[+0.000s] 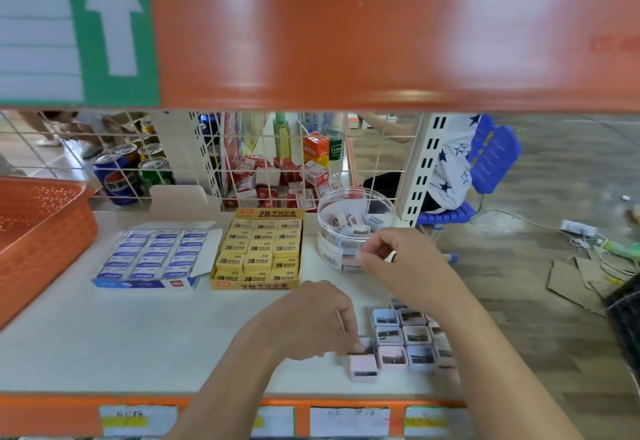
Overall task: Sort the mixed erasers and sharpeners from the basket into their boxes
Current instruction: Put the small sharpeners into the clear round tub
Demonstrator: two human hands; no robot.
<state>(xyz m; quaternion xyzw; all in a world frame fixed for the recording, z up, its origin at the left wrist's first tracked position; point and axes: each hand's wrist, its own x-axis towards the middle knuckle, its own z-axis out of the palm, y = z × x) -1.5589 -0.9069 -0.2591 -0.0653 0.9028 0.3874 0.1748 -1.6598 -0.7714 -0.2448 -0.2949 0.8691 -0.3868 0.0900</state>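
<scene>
Plastic tub (327, 249) of sharpeners (360, 223)

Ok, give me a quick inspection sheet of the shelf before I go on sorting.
Surface: white shelf.
Job's things: orange basket left; blue eraser box; yellow eraser box; clear tub holding sharpeners; loose sharpeners front right.
Clutter: nothing seen.
Hands: left hand pinches a pink sharpener; right hand has its fingers pinched beside the tub, grip unclear.
Cables: power strip and cords on the floor, right.
Surroundings: wire mesh, cans, seated person.
</scene>
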